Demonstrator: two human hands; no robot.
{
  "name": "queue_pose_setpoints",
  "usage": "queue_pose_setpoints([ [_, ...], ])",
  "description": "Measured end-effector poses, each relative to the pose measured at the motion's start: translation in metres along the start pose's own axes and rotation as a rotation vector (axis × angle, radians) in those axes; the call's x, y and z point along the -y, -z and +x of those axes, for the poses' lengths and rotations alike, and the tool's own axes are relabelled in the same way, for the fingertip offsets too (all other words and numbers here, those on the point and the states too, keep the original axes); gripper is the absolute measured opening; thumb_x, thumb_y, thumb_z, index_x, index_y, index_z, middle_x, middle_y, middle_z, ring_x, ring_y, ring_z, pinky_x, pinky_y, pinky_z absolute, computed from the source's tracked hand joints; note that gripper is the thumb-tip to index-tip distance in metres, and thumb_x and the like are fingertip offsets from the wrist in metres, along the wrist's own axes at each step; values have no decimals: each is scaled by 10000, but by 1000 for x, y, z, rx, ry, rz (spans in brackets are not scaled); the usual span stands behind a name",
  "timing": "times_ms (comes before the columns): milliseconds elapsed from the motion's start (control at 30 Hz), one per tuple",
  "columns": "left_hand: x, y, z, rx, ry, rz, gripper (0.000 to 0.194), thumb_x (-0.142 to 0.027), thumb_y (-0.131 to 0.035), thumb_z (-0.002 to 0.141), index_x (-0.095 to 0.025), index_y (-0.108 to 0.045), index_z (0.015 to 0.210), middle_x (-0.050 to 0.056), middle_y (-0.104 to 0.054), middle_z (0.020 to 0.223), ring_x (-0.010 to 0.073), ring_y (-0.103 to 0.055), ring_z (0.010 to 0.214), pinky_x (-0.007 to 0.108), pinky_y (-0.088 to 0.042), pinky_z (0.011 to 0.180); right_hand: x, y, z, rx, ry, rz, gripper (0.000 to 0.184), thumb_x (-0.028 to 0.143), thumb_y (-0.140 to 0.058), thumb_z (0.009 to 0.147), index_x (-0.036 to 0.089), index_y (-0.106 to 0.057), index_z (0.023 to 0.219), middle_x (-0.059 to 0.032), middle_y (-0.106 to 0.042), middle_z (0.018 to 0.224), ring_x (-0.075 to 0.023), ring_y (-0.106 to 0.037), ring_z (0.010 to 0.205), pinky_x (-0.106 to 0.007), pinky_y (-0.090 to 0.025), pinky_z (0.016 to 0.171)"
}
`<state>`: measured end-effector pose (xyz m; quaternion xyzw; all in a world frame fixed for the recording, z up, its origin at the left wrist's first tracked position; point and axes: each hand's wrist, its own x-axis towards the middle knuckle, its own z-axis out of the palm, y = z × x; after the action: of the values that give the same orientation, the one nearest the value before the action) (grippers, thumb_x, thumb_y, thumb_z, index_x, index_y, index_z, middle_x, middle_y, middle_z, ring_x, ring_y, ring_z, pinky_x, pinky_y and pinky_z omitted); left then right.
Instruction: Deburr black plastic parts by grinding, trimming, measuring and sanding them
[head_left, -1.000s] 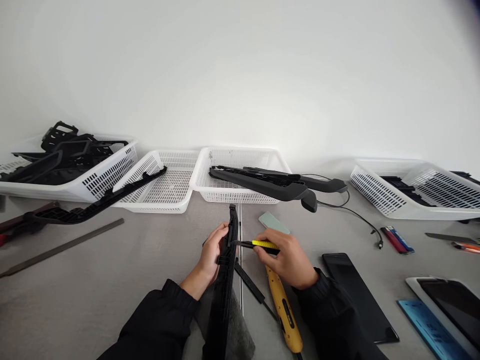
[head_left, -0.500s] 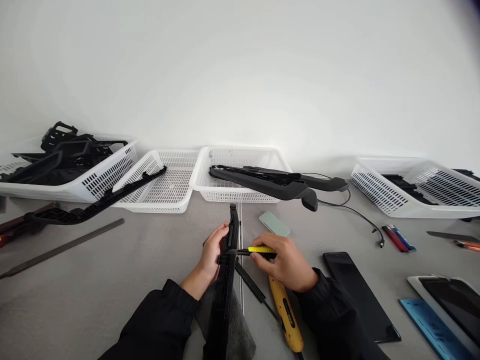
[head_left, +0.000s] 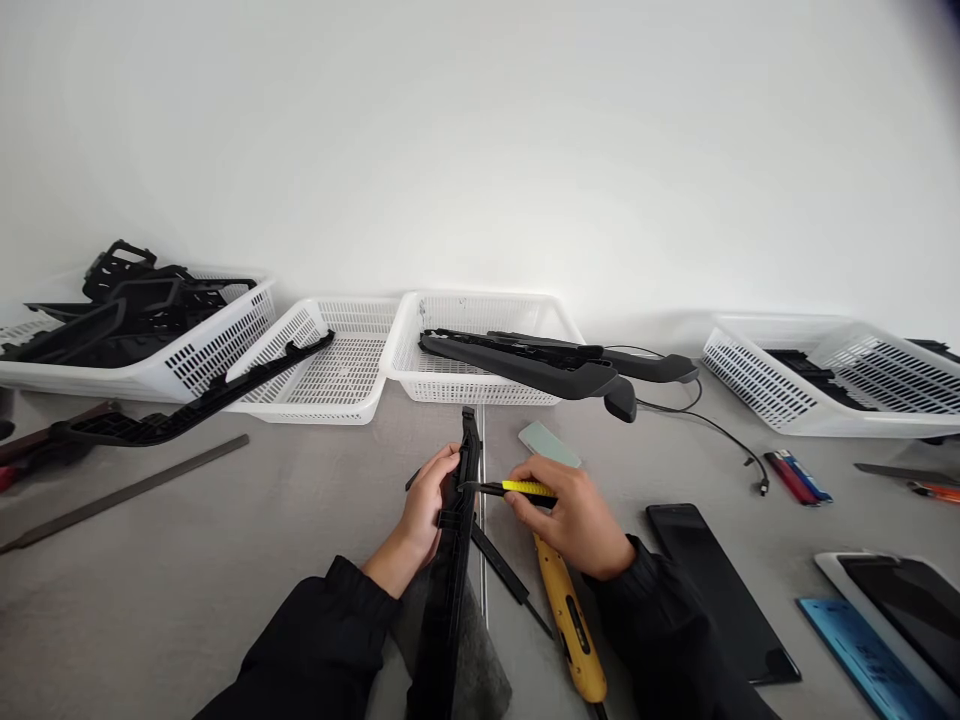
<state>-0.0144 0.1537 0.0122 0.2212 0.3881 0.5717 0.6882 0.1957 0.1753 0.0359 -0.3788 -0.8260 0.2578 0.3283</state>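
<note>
My left hand [head_left: 426, 508] is closed around a long black plastic trim piece [head_left: 452, 570], held lengthwise with its far end raised. Between the fingers of my right hand [head_left: 574, 515] is a yellow and black utility knife [head_left: 529, 489]. Its blade points left and meets the trim piece near the upper end; whether it cuts in cannot be made out. Beneath the trim lies a grey cloth [head_left: 480, 660]. A black narrow tool [head_left: 501, 563] rests on the table just right of the trim, and a yellow-handled tool [head_left: 570, 625] lies below my right hand.
White baskets [head_left: 337, 410] line the wall, several holding black plastic parts [head_left: 525, 368] that overhang the rims. A flat file [head_left: 127, 492] lies left. To the right are a black phone [head_left: 720, 590], lighters [head_left: 799, 476], a cable [head_left: 720, 425] and a pale green block [head_left: 550, 443].
The knife in my right hand has moved slightly up along the trim piece, toward its far end. My left hand keeps its hold almost unmoved.
</note>
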Motion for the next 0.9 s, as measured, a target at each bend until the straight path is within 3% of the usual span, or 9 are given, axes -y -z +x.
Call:
queue_pose_setpoints([
  [300, 0, -3, -5, 51, -9, 35, 348, -466, -818, 800, -202, -613, 896, -60, -567, 607, 95, -478, 429, 222, -427, 439, -4, 0, 0, -209, -80, -44, 112, 296, -640, 1033, 232, -714, 977, -31, -772, 912, -205, -723, 794, -311, -518, 718],
  [500, -3, -7, -10, 44, 35, 95, 348, -463, -821, 799, -204, -625, 924, -66, -553, 623, 90, -479, 459, 212, -411, 464, -2, 7, 1, -203, -71, -32, 123, 305, -641, 1023, 235, -709, 948, -41, -773, 896, -214, -725, 792, -314, -528, 721],
  [667, -3, -6, -10, 31, 38, 127, 520, -451, -813, 796, -206, -672, 1232, -67, -585, 647, 107, -480, 471, 225, -389, 465, -5, 7, 1, -234, -79, -57, 117, 303, -647, 1006, 234, -710, 936, -34, -781, 902, -208, -735, 799, -310, -530, 731],
  [767, -4, -6, -10, 40, 28, 156, 708, -436, -785, 832, -215, -611, 1481, -67, -592, 647, 120, -513, 488, 228, -385, 484, -5, 8, 0, -249, -88, -82, 111, 301, -648, 994, 233, -709, 930, -33, -783, 901, -209, -738, 800, -312, -529, 735],
  [900, -4, -6, -9, 36, 18, 163, 796, -416, -782, 841, -211, -578, 1582, -52, -617, 662, 125, -546, 515, 236, -400, 518, -5, 11, 0, -224, -80, -90, 105, 292, -652, 984, 233, -710, 918, -35, -785, 896, -209, -740, 796, -307, -533, 717],
])
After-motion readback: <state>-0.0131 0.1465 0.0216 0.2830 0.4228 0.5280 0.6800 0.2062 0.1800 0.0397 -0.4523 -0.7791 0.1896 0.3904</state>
